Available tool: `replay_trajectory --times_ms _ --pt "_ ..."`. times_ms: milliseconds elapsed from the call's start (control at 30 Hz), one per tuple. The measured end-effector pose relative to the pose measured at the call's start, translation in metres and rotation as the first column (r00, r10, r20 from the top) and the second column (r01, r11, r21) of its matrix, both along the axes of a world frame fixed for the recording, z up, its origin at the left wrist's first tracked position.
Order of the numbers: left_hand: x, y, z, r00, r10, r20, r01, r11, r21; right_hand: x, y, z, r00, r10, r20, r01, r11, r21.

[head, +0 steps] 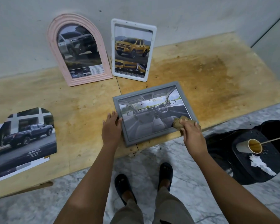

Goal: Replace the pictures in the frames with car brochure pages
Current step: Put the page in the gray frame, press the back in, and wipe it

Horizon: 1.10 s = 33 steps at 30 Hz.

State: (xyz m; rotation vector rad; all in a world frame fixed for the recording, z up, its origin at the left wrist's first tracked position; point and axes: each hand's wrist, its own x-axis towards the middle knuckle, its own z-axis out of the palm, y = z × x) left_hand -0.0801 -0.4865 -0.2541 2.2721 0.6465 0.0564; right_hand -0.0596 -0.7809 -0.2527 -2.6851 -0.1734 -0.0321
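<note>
The right hand [191,131] presses a brown cloth [180,122] onto the grey frame's [129,139] near corner; the left hand [111,126] lies flat, steadying its left edge. Grey, pink [55,50] and white [153,50] frames all hold brochure pages, so only wiping seems left. A trimmed page [25,139] lies unused, well left.

Both my arms reach forward and down. My left hand [111,127] lies flat, fingers together and spread forward, palm down. My right hand [191,132] is palm down too, fingers curled and pressing downward.
</note>
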Motion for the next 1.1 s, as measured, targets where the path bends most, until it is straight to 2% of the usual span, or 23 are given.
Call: replay_trajectory --times_ms 100,200,300,333,367,400,467,533,600,633,800,900,1100 --pt "-0.004 -0.005 0.002 1.0 0.006 0.022 -0.006 1.0 -0.01 0.006 -0.006 0.005 0.994 -0.097 0.049 0.098 0.995 -0.013" --pt "-0.008 -0.007 0.005 0.999 0.017 0.045 -0.016 0.999 -0.04 0.017 -0.009 0.024 0.966 -0.256 -0.036 0.258 0.944 0.207" --pt "-0.008 -0.009 -0.002 0.999 0.033 0.037 -0.032 0.999 -0.032 0.032 -0.014 0.047 0.843 -0.519 -0.141 0.523 0.729 0.441" --pt "-0.006 -0.012 -0.006 0.998 0.044 0.044 -0.042 0.999 -0.029 0.037 -0.018 0.052 0.793 -0.595 -0.135 0.575 0.656 0.488" --pt "-0.006 -0.016 -0.01 0.997 0.069 0.042 -0.068 0.997 -0.034 0.039 -0.022 0.054 0.764 -0.637 -0.105 0.59 0.623 0.514" --pt "-0.007 -0.022 -0.011 0.994 0.109 0.029 -0.108 0.993 -0.044 0.04 -0.025 0.055 0.763 -0.644 -0.062 0.575 0.631 0.52" --pt "-0.011 -0.033 -0.015 0.986 0.165 0.007 -0.165 0.985 -0.046 0.038 -0.026 0.048 0.834 -0.551 -0.013 0.484 0.72 0.497" --pt "-0.014 -0.04 -0.018 0.987 0.163 0.008 -0.163 0.986 0.025 0.034 -0.024 0.03 0.933 -0.354 -0.071 0.35 0.839 0.417" --pt "-0.014 -0.043 -0.022 0.99 0.144 -0.009 -0.142 0.983 0.117 0.032 -0.022 0.014 0.972 -0.18 -0.148 0.216 0.936 0.277" --pt "-0.012 -0.044 -0.022 0.99 0.138 -0.023 -0.133 0.981 0.144 0.033 -0.021 0.008 0.977 -0.146 -0.155 0.177 0.962 0.21" --pt "-0.014 -0.046 -0.021 0.993 0.106 -0.049 -0.097 0.981 0.167 0.039 -0.021 -0.002 0.986 -0.155 -0.054 0.158 0.986 0.05" --pt "-0.017 -0.046 -0.02 0.996 0.082 -0.035 -0.075 0.979 0.188 0.043 -0.016 -0.006 0.981 -0.194 -0.014 0.195 0.979 0.061" --pt "-0.019 -0.046 -0.024 0.996 0.074 -0.048 -0.062 0.974 0.216 0.073 -0.001 -0.001 0.967 -0.249 -0.055 0.253 0.963 0.091"
